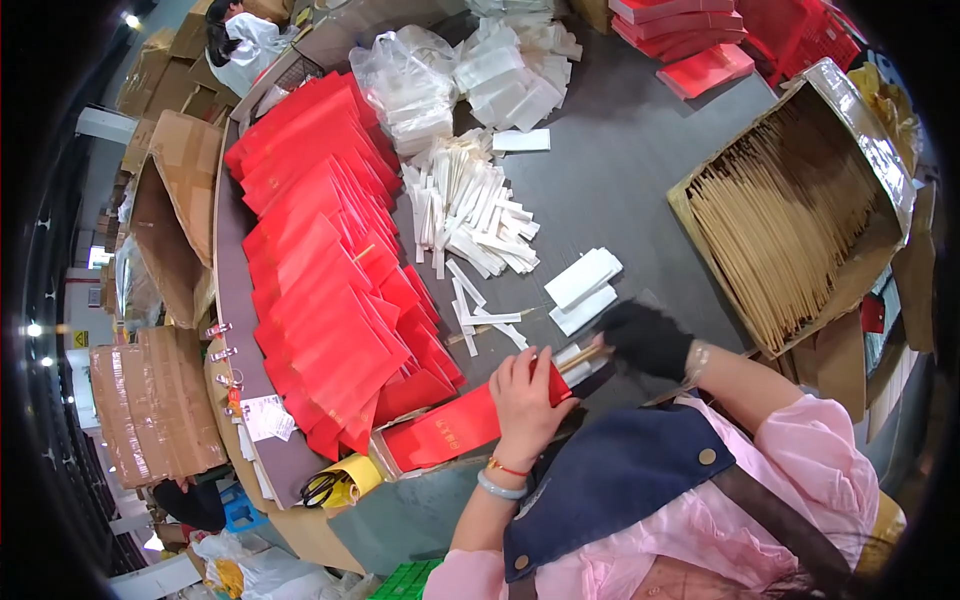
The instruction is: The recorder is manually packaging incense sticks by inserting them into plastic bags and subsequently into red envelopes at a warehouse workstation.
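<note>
My left hand (530, 405), bare with bangles at the wrist, is closed round a long red paper sleeve (440, 432). The sleeve's open end faces my right hand (645, 340), which wears a black glove. Thin wooden sticks (580, 358) and a white strip stick out of that end, reaching close to the gloved fingers. Motion smears those fingers, so their grip on the sticks is unclear. Just beyond them lie folded white packets (583, 280). Left of these spreads a heap of narrow white paper strips (465, 205).
Overlapping red sleeves (325, 290) cover the table's left side. Clear bags (410, 85) of white packets stand farther back. At right, a cardboard box (790, 210) holds rows of thin brown pieces. Red stacks (690, 35) lie far right. Another person (245, 45) is at far left.
</note>
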Demonstrator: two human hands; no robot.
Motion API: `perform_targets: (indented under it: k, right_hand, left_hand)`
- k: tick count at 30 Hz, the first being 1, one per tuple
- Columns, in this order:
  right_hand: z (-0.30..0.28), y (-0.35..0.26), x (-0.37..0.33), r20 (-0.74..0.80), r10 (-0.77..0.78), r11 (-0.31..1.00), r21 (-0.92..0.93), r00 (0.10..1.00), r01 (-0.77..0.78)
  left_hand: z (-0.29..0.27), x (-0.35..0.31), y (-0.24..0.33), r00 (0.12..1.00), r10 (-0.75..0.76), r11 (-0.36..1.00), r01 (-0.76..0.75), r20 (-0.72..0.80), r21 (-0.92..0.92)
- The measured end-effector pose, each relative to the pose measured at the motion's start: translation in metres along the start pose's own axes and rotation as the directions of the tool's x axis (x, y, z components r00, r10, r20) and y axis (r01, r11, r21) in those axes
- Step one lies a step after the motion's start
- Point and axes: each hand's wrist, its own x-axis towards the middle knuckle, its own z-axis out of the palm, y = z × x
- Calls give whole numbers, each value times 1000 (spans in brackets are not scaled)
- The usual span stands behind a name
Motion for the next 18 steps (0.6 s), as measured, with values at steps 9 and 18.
perform_targets:
  k: [9,18]
  right_hand:
    - [29,-40,33,-63,210,835,531,976,-145]
    - [-60,-30,15,-114,220,935,-258,969,-243]
  left_hand:
    - [0,13,-10,991,118,993,-116,-68,25]
    - [-127,50,-37,972,180,963,-205,151,174]
